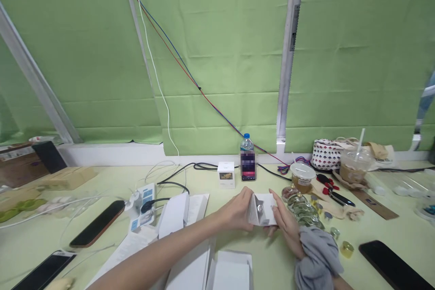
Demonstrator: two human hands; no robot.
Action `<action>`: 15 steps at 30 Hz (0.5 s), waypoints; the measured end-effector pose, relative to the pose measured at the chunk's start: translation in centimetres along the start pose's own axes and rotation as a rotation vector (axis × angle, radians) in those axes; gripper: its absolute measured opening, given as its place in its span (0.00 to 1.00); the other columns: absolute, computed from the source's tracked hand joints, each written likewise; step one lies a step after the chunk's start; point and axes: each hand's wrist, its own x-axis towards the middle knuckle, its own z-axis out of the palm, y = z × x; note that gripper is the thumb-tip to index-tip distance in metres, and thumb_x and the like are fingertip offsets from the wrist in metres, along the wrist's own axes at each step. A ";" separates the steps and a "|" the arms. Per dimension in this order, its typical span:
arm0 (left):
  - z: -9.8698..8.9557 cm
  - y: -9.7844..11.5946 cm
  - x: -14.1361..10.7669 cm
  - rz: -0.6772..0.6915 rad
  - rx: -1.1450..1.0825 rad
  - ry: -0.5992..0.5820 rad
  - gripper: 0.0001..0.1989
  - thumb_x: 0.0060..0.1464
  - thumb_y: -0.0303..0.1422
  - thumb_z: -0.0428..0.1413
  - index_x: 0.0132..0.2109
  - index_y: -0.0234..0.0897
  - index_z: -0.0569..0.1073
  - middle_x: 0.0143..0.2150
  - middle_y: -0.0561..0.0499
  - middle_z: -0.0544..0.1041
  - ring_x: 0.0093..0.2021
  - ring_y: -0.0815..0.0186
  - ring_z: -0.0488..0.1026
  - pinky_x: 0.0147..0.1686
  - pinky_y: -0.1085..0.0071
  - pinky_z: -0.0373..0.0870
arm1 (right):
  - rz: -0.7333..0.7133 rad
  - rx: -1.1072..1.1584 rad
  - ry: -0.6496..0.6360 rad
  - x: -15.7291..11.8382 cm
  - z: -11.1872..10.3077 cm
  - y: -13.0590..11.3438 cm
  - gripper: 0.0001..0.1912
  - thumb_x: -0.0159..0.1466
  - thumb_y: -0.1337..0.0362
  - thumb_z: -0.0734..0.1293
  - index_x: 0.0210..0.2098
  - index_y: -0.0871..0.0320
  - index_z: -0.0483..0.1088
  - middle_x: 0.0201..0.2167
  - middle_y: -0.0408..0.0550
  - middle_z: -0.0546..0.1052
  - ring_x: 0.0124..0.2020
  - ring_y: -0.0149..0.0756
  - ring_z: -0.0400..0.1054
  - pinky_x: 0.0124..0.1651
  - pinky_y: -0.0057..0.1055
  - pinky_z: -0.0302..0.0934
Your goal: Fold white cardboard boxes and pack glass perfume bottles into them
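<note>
Between my two hands is a small white box (269,204), held just above the table with its open side facing me. My left hand (240,210) grips its left side, fingers bent around the edge. On the right side the fingers of my right hand (286,222) press against the wall of the box. Inside sits a small shiny, silvery round item (260,209), too small to name. Close beyond my hands stands a white box with a printed picture (226,181). Just right of my right hand lies a row of greenish plastic-wrapped packets (306,210).
Flat white cardboard (190,253) and a white tray-like box (233,269) lie nearest me. A lit phone (248,166) leans against a water bottle (247,142). Drink cups (302,179), a power strip (147,199), cables and a dark phone (394,263) surround the work area.
</note>
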 end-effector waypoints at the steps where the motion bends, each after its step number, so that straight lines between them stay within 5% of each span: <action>1: 0.0 -0.3 -0.1 0.014 -0.034 0.020 0.31 0.35 0.31 0.63 0.46 0.41 0.56 0.43 0.51 0.63 0.37 0.63 0.66 0.31 0.71 0.62 | 0.000 0.042 -0.002 0.0 0.2 0.1 0.40 0.61 0.45 0.56 0.65 0.58 0.40 0.23 0.43 0.75 0.20 0.43 0.72 0.24 0.38 0.68; 4: 0.1 -0.8 -0.3 0.074 -0.101 0.078 0.36 0.35 0.29 0.63 0.51 0.42 0.53 0.45 0.50 0.62 0.39 0.63 0.66 0.33 0.71 0.64 | -0.020 0.064 0.069 0.4 0.8 0.6 0.33 0.64 0.46 0.51 0.63 0.53 0.39 0.27 0.42 0.72 0.19 0.39 0.70 0.21 0.35 0.65; 6: 0.2 -0.9 -0.4 0.090 -0.095 0.089 0.39 0.37 0.29 0.62 0.53 0.44 0.50 0.46 0.50 0.62 0.39 0.63 0.66 0.35 0.69 0.65 | -0.083 -0.046 0.195 0.8 0.8 0.8 0.29 0.63 0.46 0.52 0.59 0.52 0.49 0.29 0.42 0.69 0.20 0.38 0.68 0.21 0.34 0.64; 9: 0.2 -0.8 -0.3 0.077 -0.046 0.054 0.36 0.40 0.30 0.61 0.54 0.45 0.50 0.47 0.50 0.60 0.37 0.65 0.66 0.36 0.68 0.65 | -0.193 -0.214 0.356 1.0 0.4 0.4 0.22 0.58 0.48 0.60 0.47 0.54 0.64 0.35 0.47 0.67 0.34 0.43 0.68 0.34 0.39 0.66; 12: 0.2 -0.7 -0.3 0.062 -0.036 0.039 0.35 0.40 0.32 0.62 0.53 0.45 0.53 0.47 0.50 0.61 0.37 0.63 0.67 0.37 0.67 0.66 | -0.217 -0.281 0.406 0.8 0.2 -0.3 0.16 0.56 0.48 0.63 0.36 0.53 0.68 0.34 0.45 0.68 0.38 0.43 0.65 0.43 0.39 0.62; 15: 0.2 -0.5 -0.3 0.046 -0.069 0.054 0.36 0.39 0.32 0.63 0.54 0.46 0.54 0.47 0.51 0.63 0.41 0.61 0.68 0.40 0.67 0.67 | -0.205 -0.454 0.336 0.6 0.3 -0.8 0.15 0.61 0.49 0.60 0.32 0.53 0.67 0.27 0.41 0.69 0.30 0.37 0.65 0.36 0.32 0.61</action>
